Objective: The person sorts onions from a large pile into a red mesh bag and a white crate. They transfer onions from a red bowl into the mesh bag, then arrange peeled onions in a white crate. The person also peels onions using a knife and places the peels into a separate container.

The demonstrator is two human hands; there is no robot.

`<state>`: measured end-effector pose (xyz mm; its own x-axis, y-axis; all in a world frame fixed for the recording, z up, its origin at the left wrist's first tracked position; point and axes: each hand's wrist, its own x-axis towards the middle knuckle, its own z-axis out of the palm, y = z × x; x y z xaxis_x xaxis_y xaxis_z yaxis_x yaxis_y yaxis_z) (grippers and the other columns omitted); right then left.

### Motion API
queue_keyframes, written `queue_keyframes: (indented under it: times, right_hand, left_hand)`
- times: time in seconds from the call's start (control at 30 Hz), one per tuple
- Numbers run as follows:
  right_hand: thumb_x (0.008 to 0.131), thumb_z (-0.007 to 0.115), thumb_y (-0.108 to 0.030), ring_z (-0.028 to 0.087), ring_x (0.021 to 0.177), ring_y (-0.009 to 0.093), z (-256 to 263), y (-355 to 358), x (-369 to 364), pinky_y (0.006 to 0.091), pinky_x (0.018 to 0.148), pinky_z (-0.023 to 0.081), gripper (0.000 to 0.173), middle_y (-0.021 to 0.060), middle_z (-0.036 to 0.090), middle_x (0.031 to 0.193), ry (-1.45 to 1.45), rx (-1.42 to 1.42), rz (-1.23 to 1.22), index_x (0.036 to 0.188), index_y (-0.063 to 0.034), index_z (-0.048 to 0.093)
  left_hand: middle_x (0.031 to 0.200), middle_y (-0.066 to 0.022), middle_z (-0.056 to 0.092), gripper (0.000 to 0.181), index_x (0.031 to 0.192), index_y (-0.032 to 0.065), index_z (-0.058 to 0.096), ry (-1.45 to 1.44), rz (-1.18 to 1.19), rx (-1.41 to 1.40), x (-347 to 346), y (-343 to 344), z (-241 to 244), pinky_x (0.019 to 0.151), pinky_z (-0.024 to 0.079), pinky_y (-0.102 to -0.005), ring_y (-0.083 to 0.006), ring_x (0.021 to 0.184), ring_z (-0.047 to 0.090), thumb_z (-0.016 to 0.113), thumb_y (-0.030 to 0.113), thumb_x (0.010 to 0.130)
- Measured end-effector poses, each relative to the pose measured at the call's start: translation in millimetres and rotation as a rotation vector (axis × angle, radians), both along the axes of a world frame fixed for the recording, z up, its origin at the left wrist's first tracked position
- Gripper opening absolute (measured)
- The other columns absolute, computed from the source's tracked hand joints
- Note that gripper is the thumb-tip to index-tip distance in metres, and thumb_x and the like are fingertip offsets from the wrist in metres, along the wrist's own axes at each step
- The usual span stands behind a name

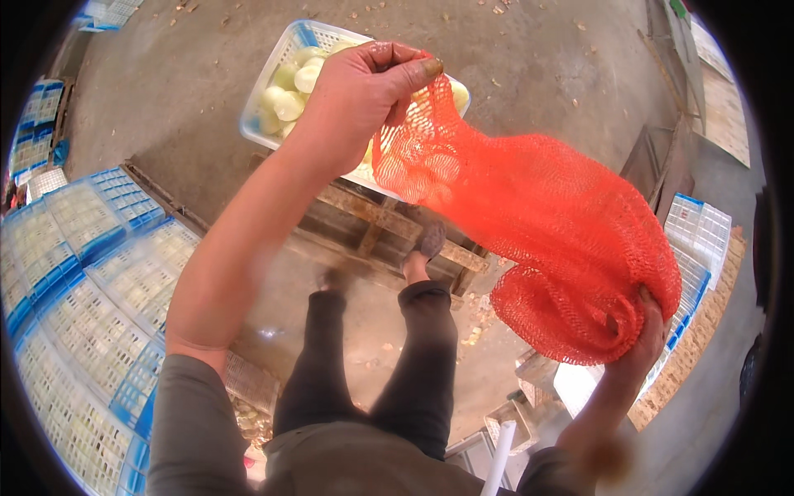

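A red mesh sack (546,192) stretches between my two hands. The thumb and fingers of my left hand (366,99) pinch one end of it, above a white plastic crate (254,133). Peeled onions (288,105) lie in that crate, partly hidden by my hand and forearm; some show through the mesh. At the lower right, my right hand (648,335) grips the other, bunched part of the sack, whose folds cover most of the fingers. The crate rests on a wooden pallet (366,208) in front of my feet.
Stacked white and blue plastic crates (80,310) stand close on my left. More crates (698,229) are at the right, beside a rough board (695,353). A white tube (499,459) rises near my right side. Scraps of peel litter the concrete floor (527,74).
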<state>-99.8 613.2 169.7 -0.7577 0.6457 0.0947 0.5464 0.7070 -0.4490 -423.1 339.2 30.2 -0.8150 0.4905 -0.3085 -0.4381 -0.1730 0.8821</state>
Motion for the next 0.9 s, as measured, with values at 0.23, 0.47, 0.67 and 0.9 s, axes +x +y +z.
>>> queue_keyframes:
  times: [0.23,0.47,0.67,0.9]
  right_hand:
    - [0.091,0.065,0.0,0.063,0.117,0.032,7.5,-1.4,10.1,0.0381,0.098,0.057,0.037,0.021,0.06,0.133,-0.068,0.059,0.041,0.128,0.0034,0.067]
    - [0.098,0.058,-0.005,0.064,0.115,0.029,8.2,-8.1,11.4,0.0367,0.094,0.059,0.035,0.0207,0.061,0.131,0.039,-0.102,-0.086,0.13,0.0047,0.065]
    - [0.103,0.05,-0.006,0.064,0.114,0.027,22.5,-27.4,-14.2,0.0355,0.092,0.06,0.033,0.0192,0.06,0.131,0.247,-0.419,-0.333,0.129,0.0074,0.065]
    - [0.1,0.053,-0.003,0.064,0.113,0.028,24.8,-46.5,-31.4,0.0359,0.095,0.058,0.03,0.0194,0.06,0.129,0.024,-0.008,0.041,0.124,0.0082,0.068]
  left_hand:
    - [0.071,0.003,0.06,0.018,0.104,0.002,0.074,0.017,0.059,0.033,15.4,-23.9,16.3,0.054,0.038,-0.0217,-0.0047,0.059,0.05,0.076,0.018,0.096]
    - [0.075,0.0038,0.06,0.017,0.107,0.0039,0.074,0.068,0.078,0.028,5.9,-41.2,21.6,0.056,0.039,-0.0214,-0.0043,0.064,0.051,0.074,0.018,0.098]
    - [0.076,0.0038,0.063,0.016,0.107,0.0027,0.074,0.097,0.227,0.029,-13.2,-63.1,13.8,0.057,0.04,-0.0208,-0.0035,0.064,0.05,0.073,0.016,0.098]
    - [0.075,-0.0002,0.066,0.015,0.096,0.0023,0.069,0.046,0.309,0.148,-23.7,-104.1,49.7,0.056,0.048,-0.0241,-0.0084,0.059,0.057,0.073,0.017,0.098]
